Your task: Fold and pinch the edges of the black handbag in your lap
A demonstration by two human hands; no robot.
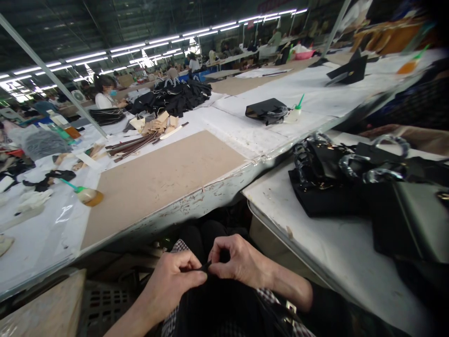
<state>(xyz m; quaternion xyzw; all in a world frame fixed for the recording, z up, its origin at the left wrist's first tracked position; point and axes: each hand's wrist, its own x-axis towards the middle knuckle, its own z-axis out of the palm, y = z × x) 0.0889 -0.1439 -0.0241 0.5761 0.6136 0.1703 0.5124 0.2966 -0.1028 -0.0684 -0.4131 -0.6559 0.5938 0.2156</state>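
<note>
Low over my lap, my left hand (177,274) and my right hand (238,262) face each other, fingertips almost meeting. Both pinch a small dark strip (206,267), the left from one end and the right from the other. Most of this strip is hidden by the fingers, and against the black clothing its full shape cannot be made out. Just ahead of the hands runs the worktable's front edge, with a beige board (168,182) lying on the white top.
Black handbags (351,187) pile on a side table at right. A glue bottle (89,195) lies left of the board; another (293,114) stands by a black bag (264,110). Brown strips (136,146) and black pieces (171,96) lie farther back. A co-worker (105,96) sits across.
</note>
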